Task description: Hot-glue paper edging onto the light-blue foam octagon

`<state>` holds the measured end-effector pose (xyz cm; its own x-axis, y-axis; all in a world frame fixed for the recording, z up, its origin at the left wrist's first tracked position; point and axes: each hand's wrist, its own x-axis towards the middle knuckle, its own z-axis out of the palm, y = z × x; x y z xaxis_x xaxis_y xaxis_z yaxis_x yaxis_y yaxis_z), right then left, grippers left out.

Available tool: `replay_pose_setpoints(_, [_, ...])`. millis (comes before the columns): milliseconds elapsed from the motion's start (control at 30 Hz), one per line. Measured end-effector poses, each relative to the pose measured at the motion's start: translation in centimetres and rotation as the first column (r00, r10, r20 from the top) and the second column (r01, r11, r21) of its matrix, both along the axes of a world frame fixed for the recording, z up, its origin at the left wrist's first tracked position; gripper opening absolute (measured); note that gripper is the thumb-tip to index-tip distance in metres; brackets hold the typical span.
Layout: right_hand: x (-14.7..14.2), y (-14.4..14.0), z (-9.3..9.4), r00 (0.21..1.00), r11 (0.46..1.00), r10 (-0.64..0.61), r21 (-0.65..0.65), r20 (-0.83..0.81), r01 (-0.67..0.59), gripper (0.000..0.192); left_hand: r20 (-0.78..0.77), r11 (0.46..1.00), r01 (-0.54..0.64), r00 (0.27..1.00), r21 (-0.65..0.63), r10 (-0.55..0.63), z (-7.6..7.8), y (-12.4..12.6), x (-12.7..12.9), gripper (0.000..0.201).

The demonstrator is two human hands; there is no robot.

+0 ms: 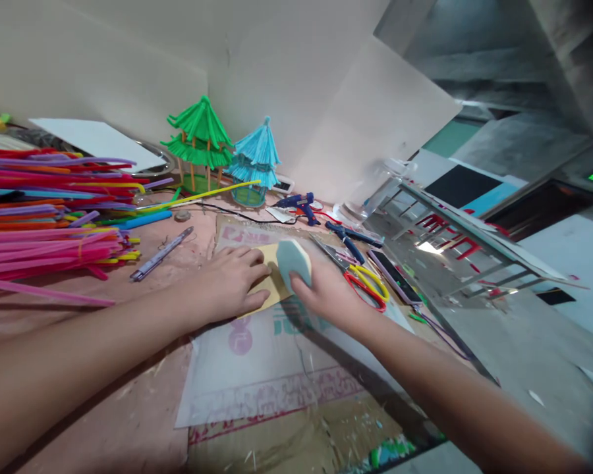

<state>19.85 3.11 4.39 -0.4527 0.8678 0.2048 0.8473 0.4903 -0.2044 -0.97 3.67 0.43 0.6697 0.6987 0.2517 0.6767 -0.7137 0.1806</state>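
In the head view, flattening a tan-yellow rectangular sheet [279, 293] on the white printed plastic sheet [261, 368] with the left hand [232, 280], fingers spread wide across its left part. Gripping a pale blue-grey, flat many-sided piece [292, 263] with a light rim in the right hand [321, 289], fingers closed round its right edge, tilted up over the right part of the yellow sheet; cannot tell whether touching.

As far as shown, done: on the far side, a green two-tiered pavilion of fuzzy stems [202, 155] and, just right of it, a light-blue one [255, 161], both upright and apparently finished. Judged remaining: work on the piece, seemingly bare, with a thick heap of multicoloured fuzzy stems [49, 243] ready at left.

For moving, most room on the near side. Tighter at right: red-and-yellow-handled metal scissors [343, 262] just beside the right hand, then a dark-screened phone [395, 276] near the slanting right edge of the pinkish surface [143, 421], with floor beyond.
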Motion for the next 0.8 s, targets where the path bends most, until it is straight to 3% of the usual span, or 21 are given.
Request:
replay_pose_setpoints(100, [0.3, -0.9, -0.3, 0.999, 1.000, -0.027, -0.011, 0.019, 0.027, 0.055, 0.010, 1.000, 0.026, 1.000, 0.016, -0.026, -0.1, 0.3, -0.1, 0.037])
replay_pose_setpoints(200, [-0.6, 1.8, -0.9, 0.997, 0.995, -0.067, 0.081, 0.023, 0.065, 0.056, 0.005, 1.000, 0.008, 1.000, 0.026, -0.009, -0.3, 0.4, 0.0, 0.038])
replay_pose_setpoints(300, [-1.0, 3.9, -0.8, 0.995, 0.991, -0.103, 0.087, 0.015, 0.101, 0.052, 0.006, 1.000, -0.027, 1.000, 0.012, 0.027, -0.2, 0.1, 0.1, 0.042])
replay_pose_setpoints(467, [0.6, 0.8, -0.9, 0.999, 0.999, -0.040, 0.029, -0.029, 0.041, 0.041, 0.005, 1.000, 0.005, 1.000, -0.011, -0.005, 0.2, 0.0, -0.1, 0.039])
replay_pose_setpoints(533, [0.8, 0.3, -1.3, 0.980, 0.995, -0.090, -0.055, -0.176, 0.082, 0.036, 0.004, 1.000, 0.014, 1.000, -0.025, -0.014, 0.2, 0.2, -0.1, 0.038])
replay_pose_setpoints(633, [0.2, 2.3, -1.8, 0.819, 0.979, -0.189, -0.170, -0.542, 0.114, 0.033, 0.021, 1.000, -0.010, 1.000, -0.016, 0.010, -0.1, 0.3, 0.1, 0.038])
replay_pose_setpoints(733, [-0.3, 4.5, -1.6, 0.701, 0.973, -0.211, -0.216, -0.682, 0.083, 0.026, 0.081, 0.999, -0.040, 0.996, -0.013, 0.041, -0.5, 0.0, 0.0, 0.039])
replay_pose_setpoints(800, [-0.1, 4.4, -1.3, 0.612, 0.959, -0.241, -0.283, -0.753, 0.029, 0.028, 0.145, 0.999, -0.045, 0.988, -0.024, 0.048, -0.7, 0.0, -0.2, 0.039])
